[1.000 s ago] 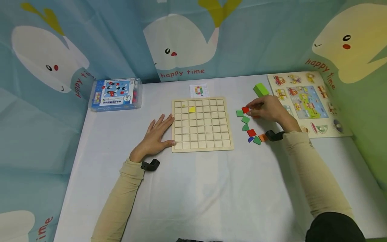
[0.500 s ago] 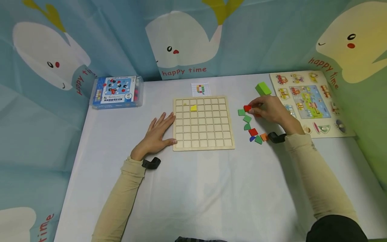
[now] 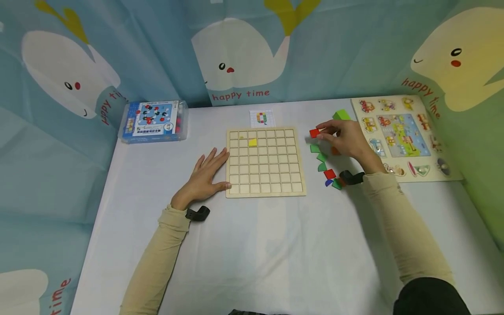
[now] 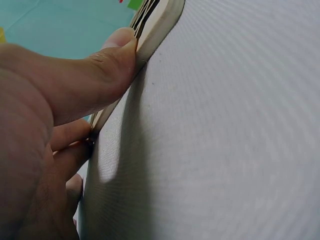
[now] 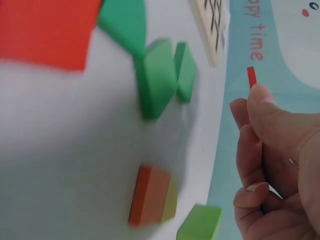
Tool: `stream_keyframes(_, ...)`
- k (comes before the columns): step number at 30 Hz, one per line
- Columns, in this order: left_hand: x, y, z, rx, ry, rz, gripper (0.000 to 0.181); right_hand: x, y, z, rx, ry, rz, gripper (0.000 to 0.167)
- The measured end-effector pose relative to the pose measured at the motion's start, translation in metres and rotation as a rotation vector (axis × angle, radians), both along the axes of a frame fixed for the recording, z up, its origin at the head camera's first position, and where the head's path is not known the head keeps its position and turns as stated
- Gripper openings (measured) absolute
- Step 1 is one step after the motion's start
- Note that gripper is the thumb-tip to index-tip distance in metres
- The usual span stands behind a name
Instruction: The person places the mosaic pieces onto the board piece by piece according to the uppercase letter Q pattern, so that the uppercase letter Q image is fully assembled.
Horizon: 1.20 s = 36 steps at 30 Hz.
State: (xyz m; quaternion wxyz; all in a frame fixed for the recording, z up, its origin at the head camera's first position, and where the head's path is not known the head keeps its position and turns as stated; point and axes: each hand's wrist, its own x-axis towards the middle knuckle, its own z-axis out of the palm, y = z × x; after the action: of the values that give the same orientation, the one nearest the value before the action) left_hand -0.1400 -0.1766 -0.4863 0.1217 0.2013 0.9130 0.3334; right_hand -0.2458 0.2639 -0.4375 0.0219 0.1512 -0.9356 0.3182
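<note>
My right hand (image 3: 344, 138) pinches a small red square tile (image 3: 314, 133) between thumb and fingers, lifted above the table right of the wooden grid board (image 3: 265, 195). In the right wrist view the tile (image 5: 251, 75) shows edge-on past the thumb tip. My left hand (image 3: 202, 177) touches the board's left edge with fingers spread, its thumb near the lower corner. A yellow tile (image 3: 253, 142) lies in one cell of the board. Below the right hand lie loose tiles: several green ones (image 3: 315, 148), a red one (image 3: 329, 174), a blue one (image 3: 328, 183) and an orange one (image 3: 335, 151).
Behind the board lies a pattern card (image 3: 261, 118) with a coloured figure. A clear plastic box (image 3: 153, 120) with a blue label stands at the back left. On the right are a green block (image 3: 341, 115) and a wooden picture puzzle (image 3: 405, 135). A whale-print curtain hangs behind.
My right hand has lifted the red tile from among the loose pieces and moved it slightly left and toward the back. The left hand stays at the board's edge.
</note>
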Motion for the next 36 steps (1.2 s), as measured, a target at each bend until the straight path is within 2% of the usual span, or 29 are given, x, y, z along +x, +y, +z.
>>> stream_keyframes(6, -0.001, 0.0, -0.002, -0.003, 0.002, 0.002, 0.096, -0.005, -0.019, -0.005, -0.06, -0.028, 0.027, 0.022)
stream_keyframes(12, -0.001, 0.0, -0.002, 0.004, 0.009, 0.002, 0.096, -0.01, -0.041, -0.01, -0.059, -0.05, 0.063, 0.024)
stream_keyframes(21, 0.0, 0.0, -0.001, -0.002, 0.021, 0.012, 0.096, -0.012, -0.075, -0.006, -0.072, -0.089, 0.126, 0.027)
stream_keyframes(31, 0.001, 0.003, 0.0, 0.01, 0.08, 0.107, 0.09, -0.017, -0.102, -0.008, -0.115, -0.174, 0.181, 0.025)
stream_keyframes(36, -0.002, 0.0, -0.005, 0.012, 0.115, 0.144, 0.081, -0.019, -0.11, -0.012, -0.11, -0.199, 0.208, 0.024)
